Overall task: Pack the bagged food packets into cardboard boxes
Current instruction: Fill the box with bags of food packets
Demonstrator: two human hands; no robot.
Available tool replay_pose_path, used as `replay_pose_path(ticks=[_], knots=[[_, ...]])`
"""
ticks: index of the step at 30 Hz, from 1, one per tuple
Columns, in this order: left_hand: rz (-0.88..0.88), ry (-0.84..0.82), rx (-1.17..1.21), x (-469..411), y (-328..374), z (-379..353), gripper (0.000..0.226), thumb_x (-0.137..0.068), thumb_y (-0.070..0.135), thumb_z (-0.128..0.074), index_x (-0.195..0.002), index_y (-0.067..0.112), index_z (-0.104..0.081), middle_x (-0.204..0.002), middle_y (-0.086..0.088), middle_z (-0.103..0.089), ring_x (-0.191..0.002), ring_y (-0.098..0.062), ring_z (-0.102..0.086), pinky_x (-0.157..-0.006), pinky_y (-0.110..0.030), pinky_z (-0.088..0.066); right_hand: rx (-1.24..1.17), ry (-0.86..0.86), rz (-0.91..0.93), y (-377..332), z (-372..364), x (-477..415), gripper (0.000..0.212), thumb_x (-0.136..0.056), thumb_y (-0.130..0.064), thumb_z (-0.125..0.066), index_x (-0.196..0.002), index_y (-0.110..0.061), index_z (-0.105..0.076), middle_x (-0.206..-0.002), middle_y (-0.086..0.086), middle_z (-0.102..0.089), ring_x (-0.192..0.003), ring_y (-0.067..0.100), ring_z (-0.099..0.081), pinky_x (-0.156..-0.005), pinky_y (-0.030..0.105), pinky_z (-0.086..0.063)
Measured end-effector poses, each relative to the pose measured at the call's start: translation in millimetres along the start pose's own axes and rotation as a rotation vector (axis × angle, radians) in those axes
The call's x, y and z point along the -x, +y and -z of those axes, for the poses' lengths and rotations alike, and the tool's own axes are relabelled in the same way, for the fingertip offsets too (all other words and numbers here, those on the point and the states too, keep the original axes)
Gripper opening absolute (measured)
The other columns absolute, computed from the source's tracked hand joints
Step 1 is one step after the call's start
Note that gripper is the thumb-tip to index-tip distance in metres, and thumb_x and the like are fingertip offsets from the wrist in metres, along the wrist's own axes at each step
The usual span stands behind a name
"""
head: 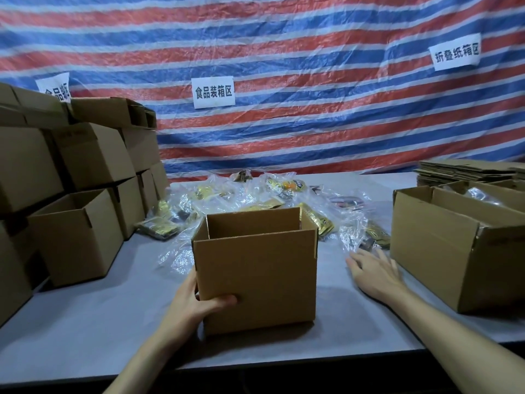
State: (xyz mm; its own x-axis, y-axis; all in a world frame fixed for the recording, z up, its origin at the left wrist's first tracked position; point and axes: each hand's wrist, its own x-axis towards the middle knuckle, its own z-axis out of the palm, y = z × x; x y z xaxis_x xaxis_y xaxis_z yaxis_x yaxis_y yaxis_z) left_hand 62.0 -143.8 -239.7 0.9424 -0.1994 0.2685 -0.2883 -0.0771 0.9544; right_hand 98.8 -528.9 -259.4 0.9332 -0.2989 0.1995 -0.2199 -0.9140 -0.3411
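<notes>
Left grip (196, 304) holds box (255, 268) — upright.

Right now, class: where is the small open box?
Head view, centre of the table: the small open box stands gripped at its left corner by the left hand, bagged packets just behind it.

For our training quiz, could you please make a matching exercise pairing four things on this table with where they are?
Things: 1 small open box; 2 bagged packets; 3 flattened cartons; 4 stacked boxes.
Places: A at the far back right; B on the left side; C gripped by the left hand; D behind the small open box.
Pairs: 1-C; 2-D; 3-A; 4-B.
</notes>
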Motion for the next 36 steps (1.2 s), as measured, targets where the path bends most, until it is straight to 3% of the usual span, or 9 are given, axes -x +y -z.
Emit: replay_pose_path(ticks=[2,9,12,17,20,23,27,32,36], knots=[[0.004,0.003,0.004,-1,0,1,0.089,-0.043,0.040,-0.088,-0.125,0.020,-0.062,-0.115,-0.001,-0.075,-0.108,-0.022,-0.070,-0.095,-0.042,-0.055,-0.046,0.041,0.039,1,0,0,0.033,-0.105,-0.038,-0.034,-0.106,-0.025,-0.065,-0.146,-0.012,-0.051,-0.149,0.027,-0.024,-0.115,0.046,-0.019],[0.005,0.002,0.009,-2,-2,1,0.088,-0.042,0.042,-0.088,-0.124,0.021,-0.062,-0.115,-0.001,-0.075,-0.107,-0.021,-0.070,-0.094,-0.042,-0.054,-0.274,0.163,0.352,1,9,11,0.031,-0.101,-0.018,-0.057,-0.130,-0.014,-0.068,-0.139,-0.004,-0.061,-0.138,0.015,-0.048,-0.115,0.037,-0.033],[0.001,-0.004,-0.001,-2,-2,2,0.086,-0.044,0.043,-0.088,-0.125,0.023,-0.062,-0.116,0.000,-0.075,-0.108,-0.020,-0.070,-0.095,-0.043,-0.054,-0.390,0.156,0.401,-1,13,17,0.022,-0.095,-0.012,-0.067,-0.115,-0.012,-0.076,-0.120,-0.006,-0.069,-0.117,0.009,-0.061,-0.101,0.026,-0.045],[-0.001,0.002,-0.007,-2,-3,2,0.090,-0.042,0.045,-0.089,-0.124,0.022,-0.063,-0.114,0.001,-0.076,-0.106,-0.019,-0.070,-0.091,-0.038,-0.054,-0.633,0.124,0.327,0,16,20,0.019,-0.074,-0.003,-0.086,-0.077,-0.020,-0.078,-0.081,-0.003,-0.074,-0.079,0.012,-0.070,-0.076,0.029,-0.055],[0.005,-0.003,0.002,-2,-4,2,0.091,-0.042,0.044,-0.089,-0.126,0.023,-0.062,-0.116,0.001,-0.075,-0.108,-0.019,-0.070,-0.094,-0.040,-0.054,-0.723,0.123,0.294,2,16,20,0.033,-0.067,0.002,-0.088,-0.085,-0.021,-0.071,-0.067,-0.002,-0.065,-0.062,0.012,-0.059,-0.065,0.026,-0.050],[0.008,-0.009,0.018,-2,-4,2,0.091,-0.042,0.044,-0.090,-0.126,0.025,-0.062,-0.115,0.004,-0.075,-0.106,-0.015,-0.071,-0.092,-0.037,-0.054,-0.569,0.123,0.312,1,13,20,0.043,-0.074,-0.005,-0.082,-0.104,-0.031,-0.065,-0.075,-0.015,-0.058,-0.070,0.004,-0.054,-0.070,0.022,-0.045],[0.007,-0.004,0.016,-4,-5,2,0.092,-0.042,0.043,-0.090,-0.127,0.024,-0.061,-0.116,0.002,-0.075,-0.107,-0.017,-0.070,-0.096,-0.042,-0.053,-0.211,0.167,0.359,-4,10,21,0.016,-0.087,-0.021,-0.070,-0.072,-0.023,-0.064,-0.077,-0.003,-0.063,-0.078,0.016,-0.058,-0.067,0.022,-0.043],[-0.001,-0.008,0.023,-4,-4,1,0.091,-0.042,0.042,-0.090,-0.126,0.024,-0.062,-0.115,0.002,-0.076,-0.107,-0.018,-0.071,-0.095,-0.042,-0.053,-0.424,0.196,0.227,-6,17,26,0.011,-0.093,-0.021,-0.070,-0.092,-0.026,-0.080,-0.087,-0.013,-0.076,-0.086,0.007,-0.068,-0.079,0.035,-0.052],[-0.007,-0.008,0.019,-3,-4,2,0.092,-0.041,0.043,-0.091,-0.126,0.023,-0.062,-0.114,0.001,-0.076,-0.106,-0.018,-0.071,-0.094,-0.041,-0.054,-0.556,0.221,0.089,-18,34,17,0.013,-0.093,-0.018,-0.068,-0.089,-0.019,-0.080,-0.085,-0.003,-0.076,-0.089,0.021,-0.069,-0.078,0.036,-0.051]])
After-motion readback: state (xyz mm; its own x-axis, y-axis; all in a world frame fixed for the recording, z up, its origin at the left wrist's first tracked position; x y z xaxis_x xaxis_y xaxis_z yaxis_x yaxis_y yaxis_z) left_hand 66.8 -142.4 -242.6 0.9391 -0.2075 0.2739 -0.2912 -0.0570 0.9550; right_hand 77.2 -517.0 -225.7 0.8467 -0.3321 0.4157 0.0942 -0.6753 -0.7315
